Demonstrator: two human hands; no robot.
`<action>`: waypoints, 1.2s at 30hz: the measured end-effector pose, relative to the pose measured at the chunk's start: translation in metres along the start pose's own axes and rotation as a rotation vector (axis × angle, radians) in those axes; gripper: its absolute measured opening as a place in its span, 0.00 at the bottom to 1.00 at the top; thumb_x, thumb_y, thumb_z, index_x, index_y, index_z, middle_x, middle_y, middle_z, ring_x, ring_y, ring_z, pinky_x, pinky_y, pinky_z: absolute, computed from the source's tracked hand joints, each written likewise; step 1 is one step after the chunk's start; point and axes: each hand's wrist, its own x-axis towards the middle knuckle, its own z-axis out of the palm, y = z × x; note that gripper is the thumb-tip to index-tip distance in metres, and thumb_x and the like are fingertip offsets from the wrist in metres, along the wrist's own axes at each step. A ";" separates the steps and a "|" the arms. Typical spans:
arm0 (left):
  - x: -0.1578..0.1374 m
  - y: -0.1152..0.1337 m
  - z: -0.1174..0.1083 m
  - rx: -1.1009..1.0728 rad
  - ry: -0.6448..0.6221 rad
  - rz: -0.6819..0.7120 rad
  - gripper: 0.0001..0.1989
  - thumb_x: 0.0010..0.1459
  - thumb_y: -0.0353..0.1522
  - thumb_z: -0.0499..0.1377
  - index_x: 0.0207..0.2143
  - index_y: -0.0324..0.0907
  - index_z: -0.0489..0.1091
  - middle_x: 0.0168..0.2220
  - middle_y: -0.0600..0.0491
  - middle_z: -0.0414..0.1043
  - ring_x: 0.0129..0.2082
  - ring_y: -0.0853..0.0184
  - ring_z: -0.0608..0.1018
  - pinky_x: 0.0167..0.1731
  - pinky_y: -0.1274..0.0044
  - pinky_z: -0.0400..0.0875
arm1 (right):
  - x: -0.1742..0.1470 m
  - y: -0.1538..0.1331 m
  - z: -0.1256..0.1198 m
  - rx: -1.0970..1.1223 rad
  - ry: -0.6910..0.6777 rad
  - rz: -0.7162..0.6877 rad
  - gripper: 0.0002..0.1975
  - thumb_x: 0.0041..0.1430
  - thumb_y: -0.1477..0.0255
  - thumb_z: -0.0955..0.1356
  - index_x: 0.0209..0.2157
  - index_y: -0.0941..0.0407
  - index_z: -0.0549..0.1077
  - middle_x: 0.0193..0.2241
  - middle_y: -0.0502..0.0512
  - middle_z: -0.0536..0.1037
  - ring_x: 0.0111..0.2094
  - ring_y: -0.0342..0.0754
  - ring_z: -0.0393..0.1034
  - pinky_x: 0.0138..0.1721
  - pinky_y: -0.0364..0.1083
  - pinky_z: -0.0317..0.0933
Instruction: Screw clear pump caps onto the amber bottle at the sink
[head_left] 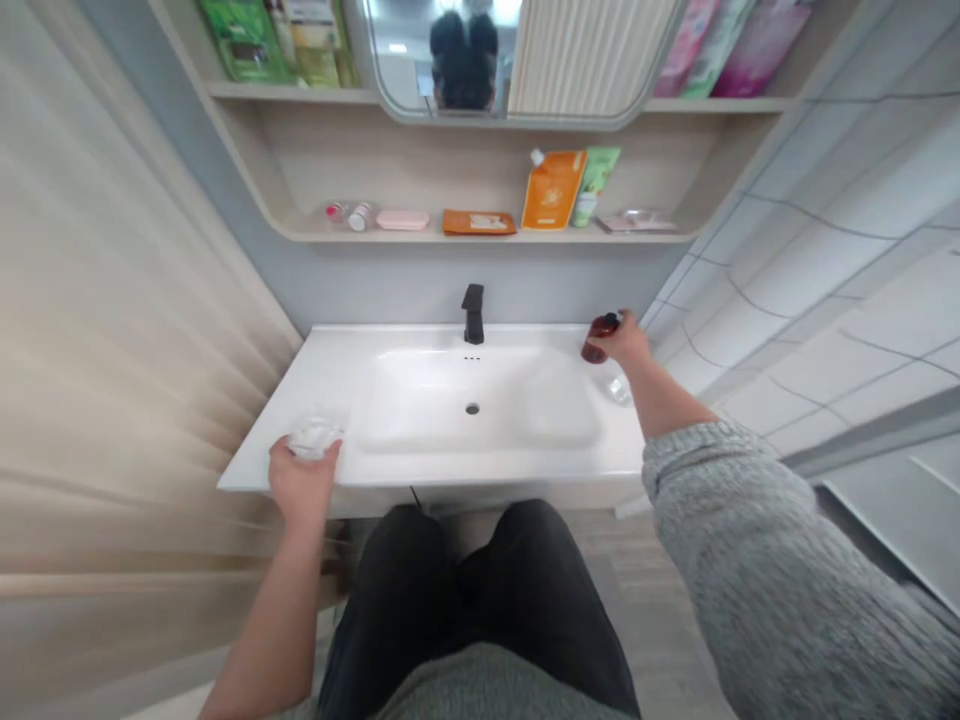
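Observation:
At the left end of the white washbasin counter, my left hand has its thumb and fingers round a clear, whitish plastic item. Its exact kind is too blurred to tell. My right hand reaches to the back right corner and grips a dark red-brown bottle with a black top. The bottle is upright, slightly tilted in view, at the counter's surface; whether it touches is unclear. Just in front of it, close to my right wrist, lies a clear transparent object.
Between my hands is the white sink basin with a black faucet behind it. Above, a shelf bears an orange pouch, a green tube and a pink case. A curtain hangs at left.

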 end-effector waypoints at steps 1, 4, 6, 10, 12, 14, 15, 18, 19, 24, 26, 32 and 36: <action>0.000 0.001 0.001 -0.006 0.010 0.003 0.42 0.49 0.48 0.78 0.61 0.41 0.70 0.51 0.44 0.78 0.54 0.45 0.82 0.62 0.51 0.77 | -0.001 -0.006 0.000 -0.002 0.026 0.005 0.52 0.54 0.64 0.84 0.74 0.63 0.62 0.60 0.78 0.80 0.57 0.63 0.79 0.62 0.58 0.71; 0.000 0.005 0.003 -0.014 0.021 0.009 0.42 0.50 0.47 0.79 0.62 0.39 0.70 0.55 0.41 0.79 0.58 0.44 0.82 0.65 0.51 0.75 | -0.013 -0.030 -0.004 0.037 0.099 -0.028 0.46 0.51 0.61 0.84 0.66 0.61 0.70 0.58 0.73 0.82 0.55 0.65 0.79 0.61 0.60 0.72; 0.001 0.008 0.003 -0.021 0.018 0.000 0.43 0.52 0.45 0.78 0.65 0.38 0.69 0.58 0.38 0.78 0.61 0.42 0.81 0.67 0.50 0.74 | -0.034 -0.048 -0.009 0.117 0.070 -0.139 0.42 0.48 0.59 0.85 0.61 0.58 0.74 0.54 0.67 0.84 0.53 0.65 0.80 0.60 0.62 0.73; -0.008 0.014 -0.008 -0.052 0.035 0.082 0.53 0.53 0.43 0.78 0.73 0.36 0.59 0.70 0.30 0.68 0.73 0.38 0.71 0.75 0.48 0.63 | -0.110 -0.071 -0.017 0.383 -0.011 -0.394 0.45 0.43 0.59 0.84 0.62 0.54 0.73 0.57 0.64 0.82 0.55 0.64 0.79 0.63 0.63 0.72; -0.021 0.024 -0.018 -0.072 0.078 0.158 0.51 0.57 0.44 0.76 0.74 0.35 0.57 0.73 0.27 0.62 0.77 0.37 0.64 0.77 0.46 0.57 | -0.160 -0.077 -0.014 0.536 -0.061 -0.466 0.46 0.43 0.59 0.84 0.62 0.54 0.71 0.60 0.64 0.80 0.58 0.64 0.78 0.65 0.63 0.71; -0.041 0.044 -0.030 -0.126 0.068 0.231 0.40 0.65 0.44 0.70 0.71 0.36 0.61 0.72 0.29 0.63 0.76 0.39 0.64 0.75 0.47 0.61 | -0.212 -0.082 -0.006 0.662 -0.171 -0.515 0.43 0.44 0.60 0.83 0.61 0.52 0.72 0.60 0.63 0.80 0.59 0.63 0.78 0.66 0.63 0.71; -0.052 0.058 -0.035 -0.177 0.004 0.283 0.32 0.69 0.43 0.66 0.68 0.38 0.64 0.69 0.32 0.67 0.73 0.42 0.69 0.72 0.50 0.67 | -0.238 -0.086 0.000 0.709 -0.220 -0.530 0.42 0.45 0.61 0.83 0.61 0.52 0.72 0.60 0.62 0.80 0.60 0.64 0.77 0.67 0.62 0.71; -0.084 0.115 -0.051 -0.388 -0.378 0.507 0.19 0.76 0.41 0.57 0.63 0.44 0.70 0.57 0.42 0.77 0.54 0.55 0.82 0.56 0.62 0.80 | -0.306 -0.102 0.017 0.801 -0.357 -0.594 0.40 0.48 0.63 0.82 0.63 0.51 0.72 0.62 0.63 0.79 0.62 0.65 0.77 0.68 0.63 0.69; -0.091 0.135 -0.056 -0.431 -0.503 0.607 0.19 0.77 0.41 0.57 0.64 0.45 0.71 0.56 0.43 0.78 0.50 0.58 0.83 0.54 0.65 0.80 | -0.324 -0.108 0.022 0.821 -0.404 -0.620 0.41 0.48 0.64 0.81 0.64 0.51 0.72 0.63 0.63 0.79 0.63 0.65 0.77 0.69 0.63 0.69; -0.092 0.202 -0.081 -0.340 -0.876 1.068 0.15 0.77 0.37 0.57 0.60 0.47 0.77 0.54 0.46 0.80 0.53 0.57 0.83 0.57 0.65 0.78 | -0.365 -0.119 0.028 0.854 -0.581 -0.624 0.41 0.48 0.66 0.82 0.65 0.52 0.75 0.59 0.61 0.84 0.58 0.64 0.82 0.65 0.62 0.73; -0.086 0.210 -0.087 -0.254 -0.959 1.139 0.13 0.77 0.37 0.58 0.57 0.47 0.78 0.52 0.47 0.81 0.50 0.57 0.84 0.53 0.66 0.79 | -0.365 -0.114 0.024 0.848 -0.618 -0.632 0.42 0.47 0.65 0.83 0.64 0.51 0.77 0.59 0.60 0.85 0.58 0.65 0.82 0.65 0.62 0.73; -0.096 0.211 -0.074 0.013 -0.917 1.224 0.12 0.78 0.39 0.57 0.46 0.44 0.78 0.41 0.47 0.83 0.42 0.55 0.85 0.46 0.68 0.76 | -0.368 -0.109 0.012 0.813 -0.666 -0.663 0.39 0.45 0.64 0.86 0.60 0.52 0.80 0.57 0.58 0.87 0.57 0.65 0.83 0.65 0.62 0.73; -0.115 0.210 -0.063 0.109 -0.792 1.108 0.20 0.80 0.44 0.54 0.41 0.46 0.80 0.35 0.46 0.83 0.37 0.56 0.85 0.40 0.70 0.73 | -0.385 -0.115 0.013 0.759 -0.586 -0.623 0.35 0.47 0.66 0.85 0.58 0.51 0.80 0.54 0.57 0.87 0.53 0.63 0.84 0.60 0.60 0.75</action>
